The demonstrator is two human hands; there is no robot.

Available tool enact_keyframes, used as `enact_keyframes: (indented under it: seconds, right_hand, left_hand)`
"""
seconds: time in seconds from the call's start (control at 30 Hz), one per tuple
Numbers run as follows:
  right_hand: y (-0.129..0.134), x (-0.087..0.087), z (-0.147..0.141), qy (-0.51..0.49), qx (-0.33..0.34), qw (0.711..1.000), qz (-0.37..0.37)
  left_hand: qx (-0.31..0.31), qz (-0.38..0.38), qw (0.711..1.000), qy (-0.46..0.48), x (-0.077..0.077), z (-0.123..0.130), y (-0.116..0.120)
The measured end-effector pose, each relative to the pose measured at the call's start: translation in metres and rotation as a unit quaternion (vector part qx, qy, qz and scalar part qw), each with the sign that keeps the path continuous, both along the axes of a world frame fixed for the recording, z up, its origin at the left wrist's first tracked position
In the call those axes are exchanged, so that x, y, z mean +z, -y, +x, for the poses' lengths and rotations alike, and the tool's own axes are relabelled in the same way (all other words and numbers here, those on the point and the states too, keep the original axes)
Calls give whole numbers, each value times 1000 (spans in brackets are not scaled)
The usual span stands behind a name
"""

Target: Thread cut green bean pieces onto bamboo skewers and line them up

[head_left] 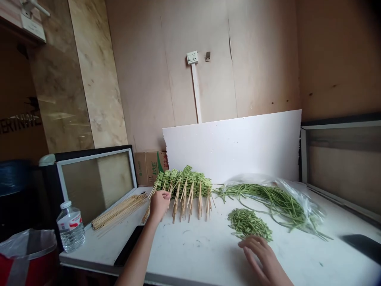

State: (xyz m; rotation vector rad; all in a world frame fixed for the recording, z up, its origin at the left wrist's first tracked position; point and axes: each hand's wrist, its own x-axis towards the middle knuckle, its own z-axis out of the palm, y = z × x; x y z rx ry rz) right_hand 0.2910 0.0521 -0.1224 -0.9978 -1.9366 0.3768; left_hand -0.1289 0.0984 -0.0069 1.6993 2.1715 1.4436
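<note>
Left hand [160, 201], fingers curled, is at the sticks [176, 201] of the skewered beans [174, 176], near the back edge of the tabletop [193, 248]; its grip I cannot tell; right hand [263, 254], fingers loosely open, is beside cut beans [248, 222] nearer the front edge; snagging one stick could topple the stack.

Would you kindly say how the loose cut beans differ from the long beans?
The loose cut beans are short pieces in a heap; the long beans are lengthy strands, partly in clear plastic. The loose cut beans lie nearer the right hand than the long beans. Both are green.
</note>
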Motion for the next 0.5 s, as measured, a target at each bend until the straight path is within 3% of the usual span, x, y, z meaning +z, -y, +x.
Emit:
enact_keyframes:
  seconds: [0.1, 0.2, 0.37, 0.5]
  right_hand:
    - [6, -16, 7, 45, 11, 998, 41]
    - [5, -20, 12, 71, 4, 996, 44]
    - [1, -14, 12, 70, 0, 995, 70]
    - [0, -13, 12, 67, 4, 992, 103]
  left_hand:
    - [48, -35, 998, 16, 18, -31, -14]
    - [94, -84, 992, 23, 30, -54, -27]
    - [165, -192, 967, 34, 37, -75, -46]
    - [187, -243, 951, 23, 38, -84, -58]
